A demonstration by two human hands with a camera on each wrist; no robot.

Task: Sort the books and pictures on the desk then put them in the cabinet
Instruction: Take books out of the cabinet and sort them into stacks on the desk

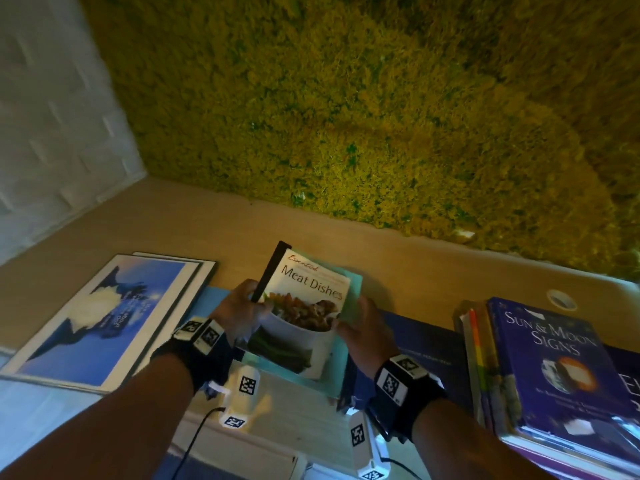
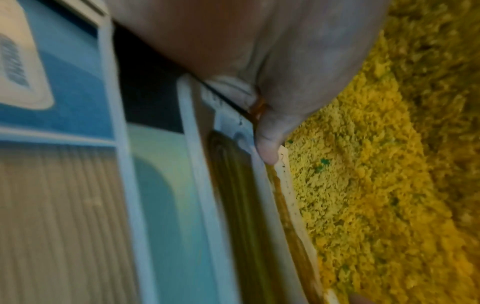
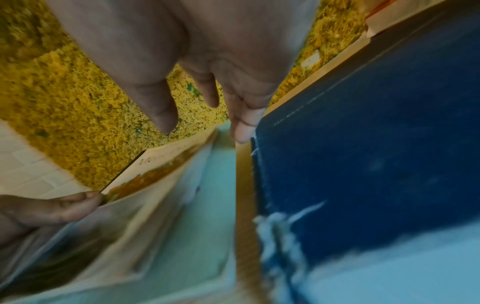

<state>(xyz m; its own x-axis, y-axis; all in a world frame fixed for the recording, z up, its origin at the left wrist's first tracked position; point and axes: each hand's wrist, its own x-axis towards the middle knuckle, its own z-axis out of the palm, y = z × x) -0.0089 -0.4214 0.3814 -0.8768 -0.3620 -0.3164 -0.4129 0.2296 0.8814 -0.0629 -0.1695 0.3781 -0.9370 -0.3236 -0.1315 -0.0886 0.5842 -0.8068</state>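
Observation:
The "Meat Dishes" cookbook is tilted up off the desk. My left hand pinches its black spine edge, with the thumb on the cover. In the right wrist view that same hand holds the book's corner. My right hand is at the book's right edge, its fingers straight and touching a teal book that lies underneath. A framed blue picture lies flat on the left.
A dark blue book lies right of the teal one. A stack topped by "Sun & Moon Signs" stands at the right. A yellow-green mossy surface rises behind the wooden desk. A cable hole sits in the desk at back right.

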